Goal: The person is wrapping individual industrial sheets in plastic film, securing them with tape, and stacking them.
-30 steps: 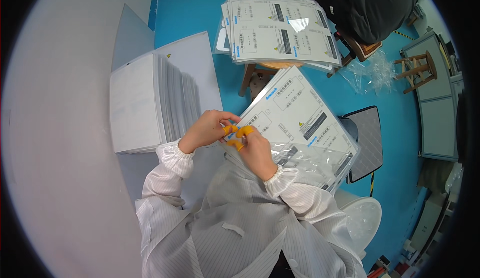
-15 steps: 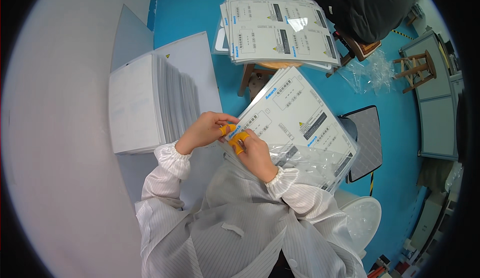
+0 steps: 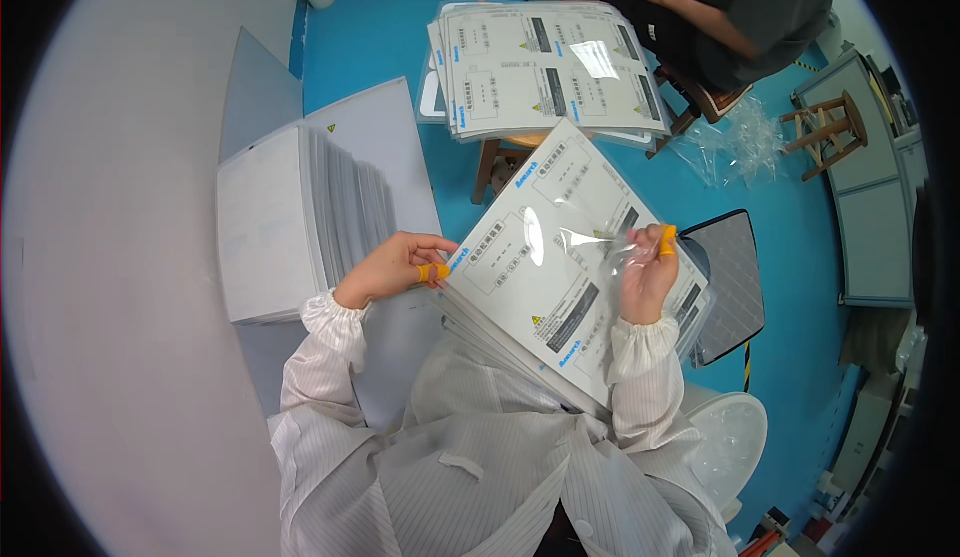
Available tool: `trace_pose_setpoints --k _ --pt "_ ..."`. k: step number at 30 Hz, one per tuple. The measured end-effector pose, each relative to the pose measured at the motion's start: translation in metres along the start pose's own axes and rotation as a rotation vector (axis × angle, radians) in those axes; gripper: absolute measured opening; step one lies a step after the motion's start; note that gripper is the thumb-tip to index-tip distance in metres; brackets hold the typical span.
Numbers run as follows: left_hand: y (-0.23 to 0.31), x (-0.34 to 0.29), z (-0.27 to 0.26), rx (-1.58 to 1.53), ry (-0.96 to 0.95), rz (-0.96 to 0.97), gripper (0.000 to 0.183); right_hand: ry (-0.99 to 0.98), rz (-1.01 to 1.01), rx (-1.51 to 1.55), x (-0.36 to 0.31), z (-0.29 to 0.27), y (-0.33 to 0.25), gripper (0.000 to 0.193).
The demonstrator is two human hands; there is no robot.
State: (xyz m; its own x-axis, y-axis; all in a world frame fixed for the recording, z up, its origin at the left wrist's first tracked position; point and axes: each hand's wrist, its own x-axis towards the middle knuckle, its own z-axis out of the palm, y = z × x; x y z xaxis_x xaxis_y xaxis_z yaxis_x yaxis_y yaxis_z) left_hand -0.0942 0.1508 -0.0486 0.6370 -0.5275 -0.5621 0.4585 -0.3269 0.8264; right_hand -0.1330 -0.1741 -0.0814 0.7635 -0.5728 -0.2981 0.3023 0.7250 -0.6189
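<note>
Blue flooring fills the upper middle of the head view, and a pale grey work surface curves away along the person's left. On that surface rests a tall stack of white sheets, its edges fanned toward the person. The left hand, with an orange finger cot on one fingertip, pinches the left edge of a printed white sheet held tilted over the lap, on top of several more like it. The right hand, also wearing an orange cot, is closed on a piece of clear film that lies across the sheet's upper right part; whether the film is a bag around the sheet or a loose layer is hard to tell through the glare. Beyond the held sheet, a wooden stool carries another pile of printed sheets. Another person in dark clothes sits at the far side. Crumpled clear plastic lies on the floor near a small wooden stool, and a dark mesh tray sits just right of the right hand.
</note>
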Motion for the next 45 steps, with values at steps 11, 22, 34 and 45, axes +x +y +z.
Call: trace_pose_setpoints --k 11,22,34,45 --pt "0.040 0.031 0.029 0.299 0.021 0.151 0.034 -0.209 0.310 -0.107 -0.043 0.016 0.024 0.018" --pt "0.019 0.034 0.027 0.238 0.161 0.282 0.028 -0.172 0.076 -0.127 -0.005 -0.027 -0.052 0.020" --pt "0.010 0.035 0.019 0.107 0.198 0.201 0.031 -0.050 -0.375 -0.368 0.016 -0.106 -0.168 0.021" --pt "0.009 0.029 0.023 0.122 0.200 0.189 0.030 0.016 -0.484 -0.341 0.015 -0.132 -0.199 0.023"
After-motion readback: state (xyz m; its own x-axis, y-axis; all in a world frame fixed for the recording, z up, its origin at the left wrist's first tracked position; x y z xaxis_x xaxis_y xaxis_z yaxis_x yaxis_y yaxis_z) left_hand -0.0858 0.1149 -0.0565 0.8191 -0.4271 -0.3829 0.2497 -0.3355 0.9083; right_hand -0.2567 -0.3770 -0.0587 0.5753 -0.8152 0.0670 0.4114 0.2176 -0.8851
